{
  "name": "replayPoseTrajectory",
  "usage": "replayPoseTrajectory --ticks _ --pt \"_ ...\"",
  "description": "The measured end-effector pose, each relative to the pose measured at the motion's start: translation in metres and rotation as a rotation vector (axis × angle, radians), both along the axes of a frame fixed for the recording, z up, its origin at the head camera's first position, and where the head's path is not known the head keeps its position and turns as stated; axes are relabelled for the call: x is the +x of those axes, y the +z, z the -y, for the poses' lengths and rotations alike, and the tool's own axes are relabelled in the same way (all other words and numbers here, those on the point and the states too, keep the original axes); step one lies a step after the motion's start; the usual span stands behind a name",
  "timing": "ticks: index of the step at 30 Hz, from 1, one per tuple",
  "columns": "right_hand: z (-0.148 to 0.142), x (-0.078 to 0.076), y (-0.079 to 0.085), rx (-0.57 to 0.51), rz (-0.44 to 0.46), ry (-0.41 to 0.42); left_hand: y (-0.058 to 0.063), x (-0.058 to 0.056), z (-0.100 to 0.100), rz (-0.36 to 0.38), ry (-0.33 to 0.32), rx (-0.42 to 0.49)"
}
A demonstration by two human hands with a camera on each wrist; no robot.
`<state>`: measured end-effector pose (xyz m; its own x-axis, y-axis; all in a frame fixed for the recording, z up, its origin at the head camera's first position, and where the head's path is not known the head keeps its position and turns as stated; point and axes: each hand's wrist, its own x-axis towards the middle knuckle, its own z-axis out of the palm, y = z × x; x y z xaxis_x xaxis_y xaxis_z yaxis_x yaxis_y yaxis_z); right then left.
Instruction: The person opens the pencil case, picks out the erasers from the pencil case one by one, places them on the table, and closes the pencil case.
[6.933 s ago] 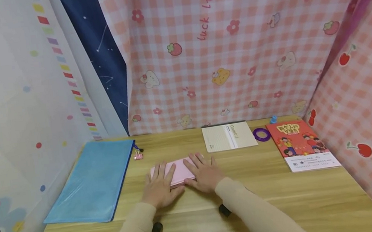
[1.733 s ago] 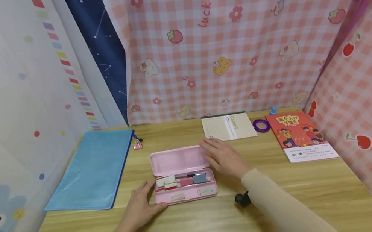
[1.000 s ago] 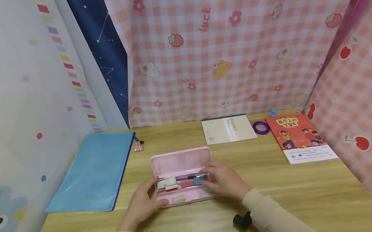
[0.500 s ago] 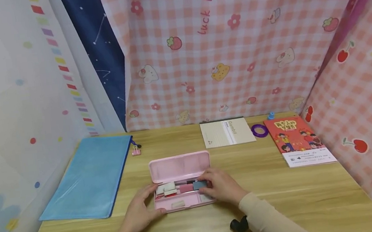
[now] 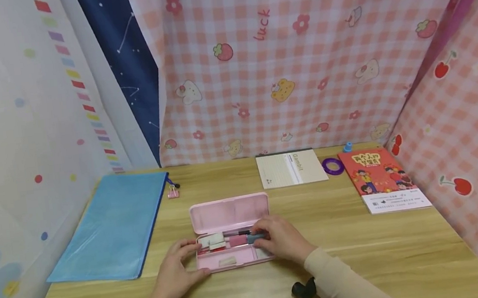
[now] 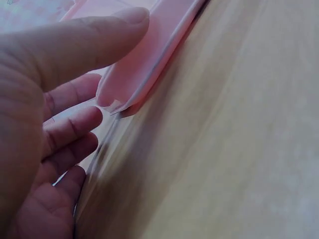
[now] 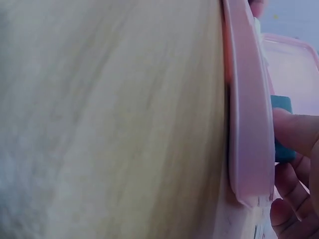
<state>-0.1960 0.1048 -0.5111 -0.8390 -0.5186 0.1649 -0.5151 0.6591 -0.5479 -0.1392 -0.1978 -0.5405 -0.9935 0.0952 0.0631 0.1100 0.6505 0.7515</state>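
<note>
A pink pencil case [image 5: 235,258] lies on the table with its lid [image 5: 230,213] raised. My left hand [image 5: 174,271] holds its left end, thumb at the front corner and fingers at the side. In the left wrist view the thumb [image 6: 94,45] lies over the case's wall. My right hand [image 5: 284,237] reaches into the right end and pinches a small teal block [image 7: 282,103] between thumb and fingers. Left of it in the case are a pink block [image 5: 238,240], whitish blocks [image 5: 211,240] and a dark pen [image 5: 244,232]. A whitish piece [image 5: 227,261] sits in the front compartment.
A blue zip folder [image 5: 111,225] with a pink binder clip [image 5: 173,192] beside it is at left. Behind the case lies a beige notebook [image 5: 280,170]. Purple tape [image 5: 333,166], a small blue object [image 5: 347,147] and a red book [image 5: 373,174] stand at back right.
First both hands lay on the shut pencil case; then its lid was raised. My right hand has moved from the lid down into the case and taken hold of the teal block.
</note>
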Motion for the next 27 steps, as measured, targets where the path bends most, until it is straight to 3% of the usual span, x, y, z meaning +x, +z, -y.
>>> replayPoseTrajectory --ticks 7,14,21,27 --pt "-0.014 0.002 0.012 -0.160 0.195 -0.129 0.001 -0.001 0.003 0.006 -0.001 0.019" --pt "-0.072 -0.017 0.010 -0.270 0.218 -0.294 0.001 -0.001 0.003 0.023 0.002 0.037" --pt "-0.142 -0.033 0.001 -0.146 0.190 -0.437 -0.002 0.000 -0.001 -0.006 0.007 0.035" --pt "-0.164 -0.043 -0.004 -0.054 0.146 -0.527 -0.001 -0.001 0.001 0.007 0.017 0.039"
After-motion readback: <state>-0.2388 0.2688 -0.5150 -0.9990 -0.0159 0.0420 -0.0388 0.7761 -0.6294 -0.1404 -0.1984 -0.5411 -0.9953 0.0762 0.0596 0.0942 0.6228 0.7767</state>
